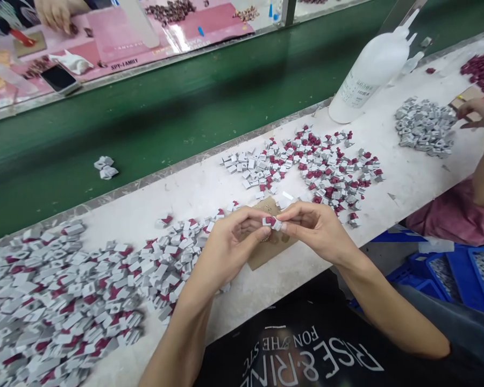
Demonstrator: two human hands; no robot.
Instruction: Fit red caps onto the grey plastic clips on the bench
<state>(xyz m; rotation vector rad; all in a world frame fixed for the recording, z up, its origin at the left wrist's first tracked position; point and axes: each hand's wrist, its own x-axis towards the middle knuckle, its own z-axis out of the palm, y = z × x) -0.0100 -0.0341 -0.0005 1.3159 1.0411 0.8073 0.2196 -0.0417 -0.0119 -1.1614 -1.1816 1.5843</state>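
Between my fingertips is a small white-and-maroon plastic piece (pixel 271 221). My left hand (pixel 242 231) pinches it from one side, and my right hand (pixel 312 223) grips its other end with thumb and forefinger. Below the hands lies a brown cardboard square (pixel 262 258) on the white bench, partly covered by them. A large heap of grey-white and maroon pieces (pixel 72 301) spreads to the left of my left hand. Beyond my right hand, another pile of similar pieces (pixel 326 166) lies scattered.
A white squeeze bottle (pixel 371 75) stands at the bench's back edge. At right, a co-worker's hand (pixel 482 112) is beside a grey pile (pixel 425 128). Blue crates (pixel 439 274) sit below. Across the green belt (pixel 185 107), another person's hand (pixel 56 13) rests over a pink table.
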